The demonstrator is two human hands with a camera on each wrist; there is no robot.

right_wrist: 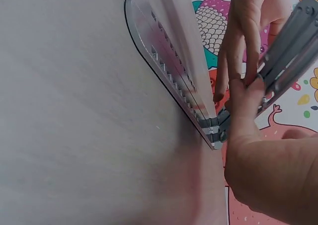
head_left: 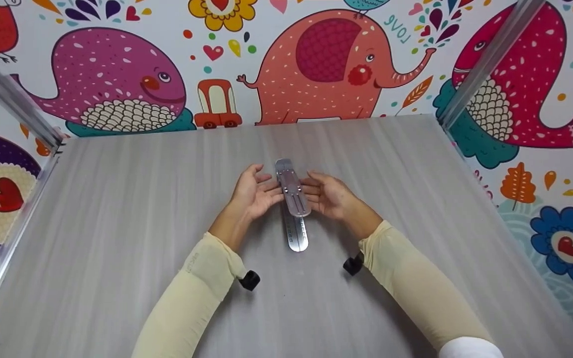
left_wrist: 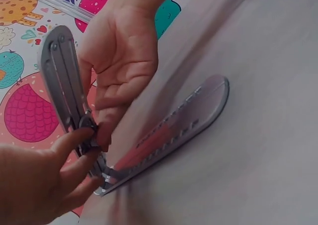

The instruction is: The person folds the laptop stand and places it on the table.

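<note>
A silver folding metal stand, two round-ended plates joined by a hinge, sits mid-table. Its slotted lower plate (head_left: 297, 239) lies on the table, while the upper plate (head_left: 292, 196) is tilted up from the hinge. My left hand (head_left: 254, 196) is at the upper plate's left side, its extended fingers reaching the plate and its thumb standing away. From the other side, my right hand (head_left: 334, 198) touches it with fingers likewise stretched. Both wrist views show fingertips meeting behind the raised plate (left_wrist: 62, 81), close to the hinge (right_wrist: 213, 128).
The grey wood-grain table (head_left: 127, 223) extends around the stand. Behind it rises a wall (head_left: 217, 64) printed with cartoon animals. Metal posts (head_left: 490, 64) stand at the back corners. A black wrist camera (head_left: 250, 280) hangs beside the left sleeve.
</note>
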